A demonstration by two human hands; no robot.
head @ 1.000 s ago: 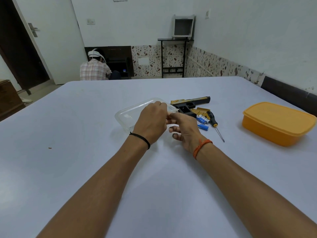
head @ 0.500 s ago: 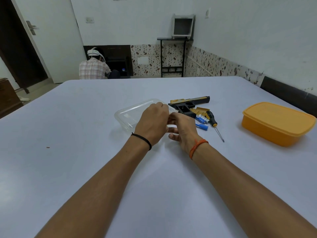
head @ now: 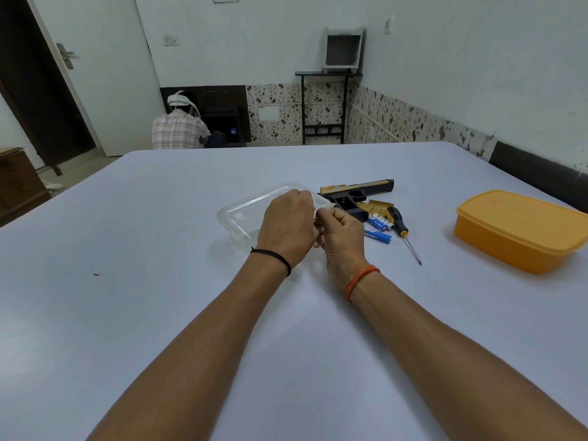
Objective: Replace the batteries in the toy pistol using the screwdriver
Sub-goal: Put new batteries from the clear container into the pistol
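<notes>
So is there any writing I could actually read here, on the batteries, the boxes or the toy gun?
No text can be read in this picture.
Blue batteries: printed white and red marks, too small and blurred to read.
Clear plastic container: a row of small marks on its rim near the hands, illegible.
Toy pistol: no writing visible.
Screwdriver: no writing visible.
Orange box: plain, no label visible.

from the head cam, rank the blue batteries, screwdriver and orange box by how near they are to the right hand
1. blue batteries: just right of the right hand, beside the toy pistol.
2. screwdriver: right of the batteries, handle nearly touching them.
3. orange box: far right of the table, well apart from the rest.
</notes>
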